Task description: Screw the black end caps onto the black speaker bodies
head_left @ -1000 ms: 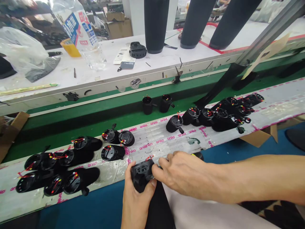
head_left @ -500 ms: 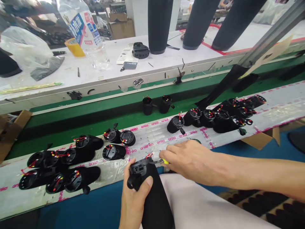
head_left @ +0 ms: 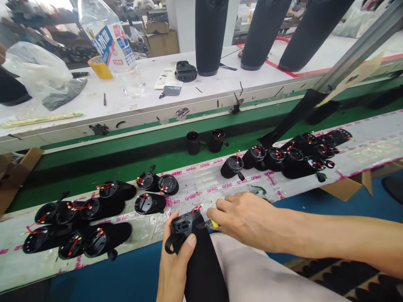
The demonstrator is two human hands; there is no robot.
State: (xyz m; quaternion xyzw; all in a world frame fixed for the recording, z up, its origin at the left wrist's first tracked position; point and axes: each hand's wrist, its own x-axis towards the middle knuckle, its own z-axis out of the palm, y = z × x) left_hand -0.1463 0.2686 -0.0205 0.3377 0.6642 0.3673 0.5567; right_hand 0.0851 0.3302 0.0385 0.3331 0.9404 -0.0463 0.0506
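Note:
In my left hand (head_left: 176, 256) is a black, cloth-covered portable speaker body (head_left: 204, 262), tilted, its open end pointing up and away from me. My fingers go around its side and the thumb presses near the port panel, beside a black strap loop (head_left: 175, 244). Red wires (head_left: 197, 208) stick out of the open end. My right hand (head_left: 237, 216) is closed on a yellow utility knife (head_left: 214, 223), mostly hidden in the fingers. Its metal blade lies against the cloth edge just below the speaker's rim.
Several similar speaker bodies (head_left: 107, 237) with red wires stand in groups left and right on a taped white strip (head_left: 201, 184). Two more stand on the green surface (head_left: 157, 155) behind. The white shelf (head_left: 151, 100) holds a plastic bottle (head_left: 110, 46), yellow tape (head_left: 100, 68) and tall black cylinders (head_left: 211, 40).
The knife blade has shifted slightly left and down along the speaker's rim with my right hand. My left hand keeps its hold, with the speaker turned a little. The view has tilted slightly.

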